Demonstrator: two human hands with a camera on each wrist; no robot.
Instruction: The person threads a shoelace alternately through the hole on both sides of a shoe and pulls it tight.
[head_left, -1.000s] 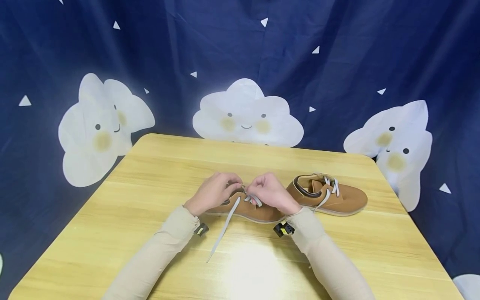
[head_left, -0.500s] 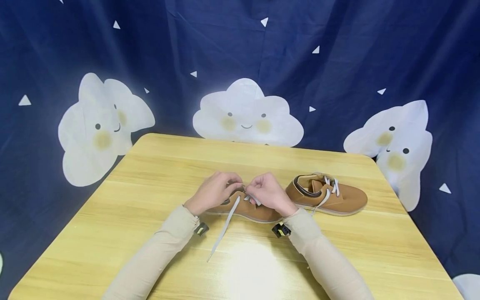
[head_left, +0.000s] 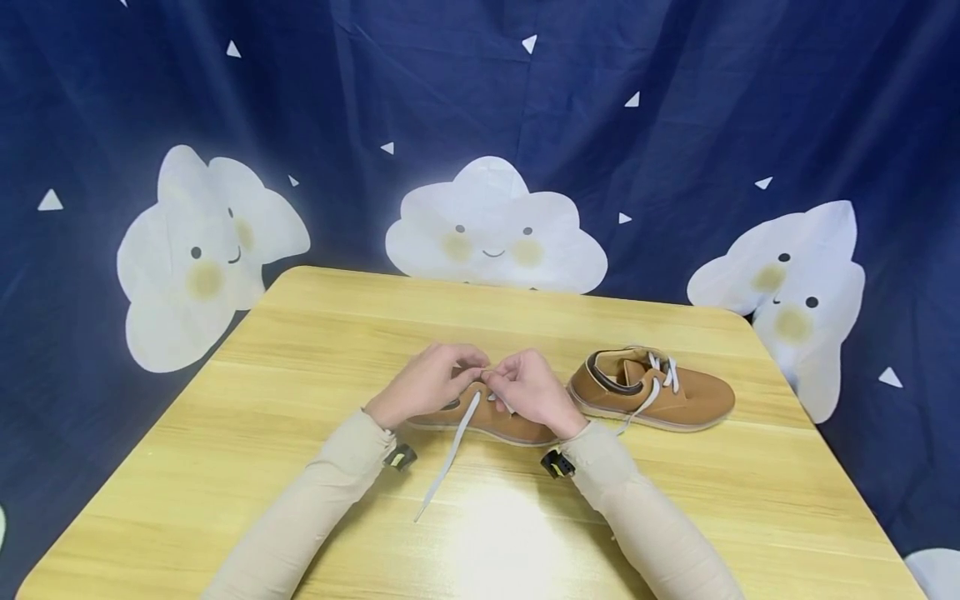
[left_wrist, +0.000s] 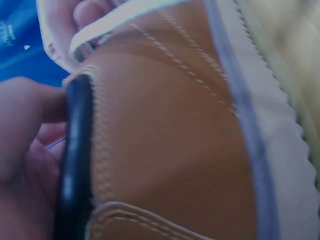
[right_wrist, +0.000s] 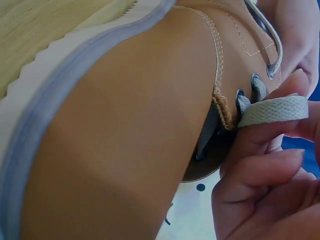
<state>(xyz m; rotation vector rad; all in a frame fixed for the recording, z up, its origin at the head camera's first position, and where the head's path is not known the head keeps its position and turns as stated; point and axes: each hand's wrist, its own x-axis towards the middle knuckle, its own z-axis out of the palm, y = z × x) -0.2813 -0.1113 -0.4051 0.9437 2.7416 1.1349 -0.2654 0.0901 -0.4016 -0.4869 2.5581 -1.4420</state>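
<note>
A brown lace-up shoe (head_left: 525,429) stands on the table with its toe to the right. My left hand (head_left: 429,385) grips it at the top of the opening, thumb beside the dark padded collar (left_wrist: 77,150) in the left wrist view. Close against it, my right hand (head_left: 531,390) has curled fingers at the upper eyelets. In the right wrist view a flat pale shoelace (right_wrist: 275,111) comes out of the eyelets and crosses the right index finger, held there. The other lace end (head_left: 453,458) hangs down the near side onto the table. Both hands hide the shoe's tongue from the head view.
A matching brown shoe (head_left: 697,396), loosely laced in pale grey, stands just right of the right hand. Both shoes are on a light wooden table (head_left: 300,333) with rounded far corners. Behind it hangs a dark blue curtain (head_left: 330,108) with cloud prints.
My right hand has shifted slightly left and its fingertips have come closer to the left hand's. Less of the lace by its fingers shows now. The left hand stays nearly in place.
</note>
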